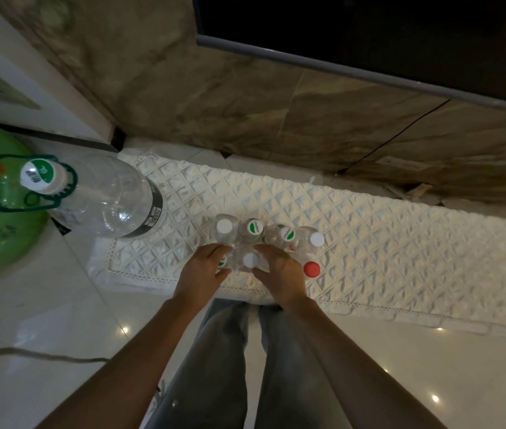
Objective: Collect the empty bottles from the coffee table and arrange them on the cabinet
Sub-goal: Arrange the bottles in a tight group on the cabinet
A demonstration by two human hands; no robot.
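The cabinet, covered by a white quilted cloth, runs below a marbled wall, and it serves as the landmark here. At its left end stands a big clear water jug with a green-and-white cap, upright and well apart from the rest. Near the cabinet's front edge, toward the left half, a cluster of small clear bottles stands upright and packed close: a back row of four, capped white, green-and-white, green-and-white and white, and a front row holding a white-capped bottle, a red-capped bottle just to its right, and another partly hidden at the left with only a sliver of green cap showing. The left hand lies over that hidden bottle, fingers curved round its near side; whether it truly grips or only steadies I cannot tell for sure. The right hand curls in the same way between the white-capped and red-capped bottles, touching them. Judging by this, collecting looks largely done, since many bottles already stand on the cabinet, and the hands seem to be tidying the rows. The coffee table is out of view, so whether any bottles are left there cannot be said.
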